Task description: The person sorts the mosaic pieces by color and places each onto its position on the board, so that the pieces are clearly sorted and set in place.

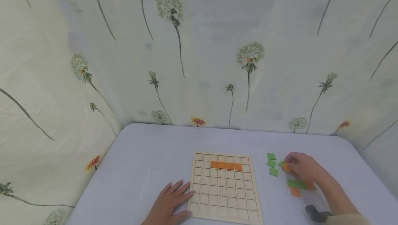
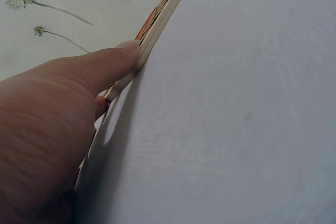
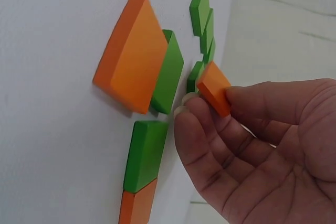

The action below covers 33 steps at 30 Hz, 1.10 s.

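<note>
A wooden grid board (image 1: pixel 222 194) lies on the table, with a row of orange tiles (image 1: pixel 230 166) in its second row of cells from the far edge. My left hand (image 1: pixel 171 202) rests at the board's left side with fingers spread; in the left wrist view the thumb (image 2: pixel 115 64) touches the board's edge. To the right of the board, my right hand (image 1: pixel 303 166) pinches an orange square tile (image 3: pixel 214 87) between thumb and fingers. Just beyond that tile a green tile (image 3: pixel 195 77) shows, partly hidden.
Several green tiles (image 1: pixel 271 163) lie between the board and my right hand. Below that hand are more green tiles (image 1: pixel 292 183) and orange tiles (image 1: pixel 294 192). A dark object (image 1: pixel 314 214) shows by the right wrist. Flower-patterned cloth (image 1: pixel 205 62) hangs behind the white table (image 1: pixel 149 156).
</note>
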Each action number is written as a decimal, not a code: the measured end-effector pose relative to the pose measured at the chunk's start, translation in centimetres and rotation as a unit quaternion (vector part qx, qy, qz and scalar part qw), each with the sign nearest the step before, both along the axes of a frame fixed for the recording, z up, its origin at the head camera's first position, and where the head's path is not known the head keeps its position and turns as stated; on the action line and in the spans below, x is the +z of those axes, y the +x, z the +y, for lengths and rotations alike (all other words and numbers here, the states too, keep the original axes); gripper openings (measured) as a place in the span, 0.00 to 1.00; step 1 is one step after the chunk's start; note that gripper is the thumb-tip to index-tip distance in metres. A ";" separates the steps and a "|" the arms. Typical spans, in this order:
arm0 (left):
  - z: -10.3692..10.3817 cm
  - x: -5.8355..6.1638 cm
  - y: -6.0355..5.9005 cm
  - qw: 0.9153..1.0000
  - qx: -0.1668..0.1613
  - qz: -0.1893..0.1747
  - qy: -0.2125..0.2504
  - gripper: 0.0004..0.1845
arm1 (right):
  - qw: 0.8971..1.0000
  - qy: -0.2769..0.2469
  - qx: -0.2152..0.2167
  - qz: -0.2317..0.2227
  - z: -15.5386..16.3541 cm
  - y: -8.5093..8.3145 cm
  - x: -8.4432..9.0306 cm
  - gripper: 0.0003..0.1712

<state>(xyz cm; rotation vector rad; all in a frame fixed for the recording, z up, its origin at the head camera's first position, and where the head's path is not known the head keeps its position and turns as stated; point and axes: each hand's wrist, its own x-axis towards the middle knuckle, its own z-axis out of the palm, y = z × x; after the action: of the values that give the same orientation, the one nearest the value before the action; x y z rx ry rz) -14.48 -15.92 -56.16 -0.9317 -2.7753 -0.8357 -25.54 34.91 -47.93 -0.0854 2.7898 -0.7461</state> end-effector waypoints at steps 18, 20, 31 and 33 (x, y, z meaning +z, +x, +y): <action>0.1 0.1 0.0 1.000 0.000 -0.013 0.000 0.31 | 0.999 -0.021 0.019 0.024 -1.9 0.2 1.2 0.11; 0.1 0.1 0.0 1.000 0.000 -0.016 -0.002 0.31 | 0.999 -0.025 0.021 0.023 -2.3 0.3 1.5 0.11; 0.0 -0.1 0.0 1.000 0.004 -0.021 -0.009 0.32 | 0.998 -0.051 0.033 0.030 -3.9 0.4 1.9 0.07; -0.1 0.0 0.0 1.000 0.004 -0.021 -0.008 0.32 | 0.997 -0.058 0.037 0.029 -4.1 0.4 1.9 0.08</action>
<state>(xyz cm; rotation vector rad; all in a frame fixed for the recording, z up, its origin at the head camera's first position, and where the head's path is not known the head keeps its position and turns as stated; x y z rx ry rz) -14.50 -15.99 -56.21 -0.9148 -2.8230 -0.8417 -25.10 30.77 -46.03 -0.2354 2.7788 -0.8992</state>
